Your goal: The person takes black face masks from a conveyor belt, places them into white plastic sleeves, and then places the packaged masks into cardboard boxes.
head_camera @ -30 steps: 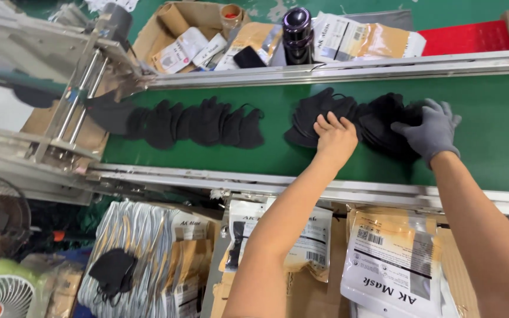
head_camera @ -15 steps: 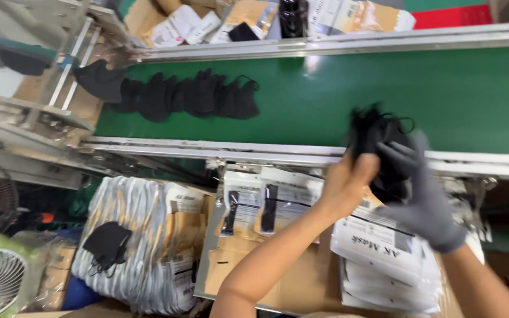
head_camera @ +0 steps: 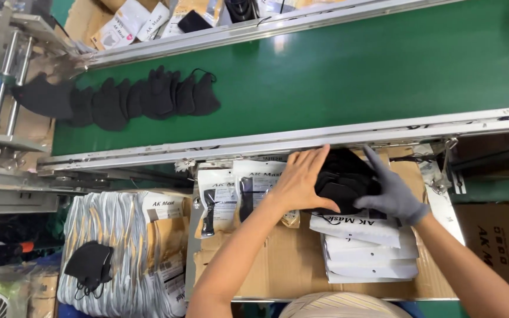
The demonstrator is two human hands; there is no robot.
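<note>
My bare left hand (head_camera: 303,179) and my grey-gloved right hand (head_camera: 389,191) press from both sides on a stack of black face masks (head_camera: 341,178), held just below the conveyor's metal rail. The stack sits above a pile of white mask pouches (head_camera: 367,250) on a cardboard surface (head_camera: 278,265). A row of overlapping black masks (head_camera: 131,99) lies on the green conveyor belt (head_camera: 354,70) at the far left, away from both hands.
Upright pouches (head_camera: 231,191) stand left of my hands. A bundle of striped packaging (head_camera: 113,235) with a single black mask (head_camera: 88,266) on it lies at lower left. Boxes of pouches sit beyond the belt. A cardboard box (head_camera: 502,247) is at right.
Both hands gathered the mask stack off the belt and pulled it toward me, over the rail, down to the cardboard area with the pouches.
</note>
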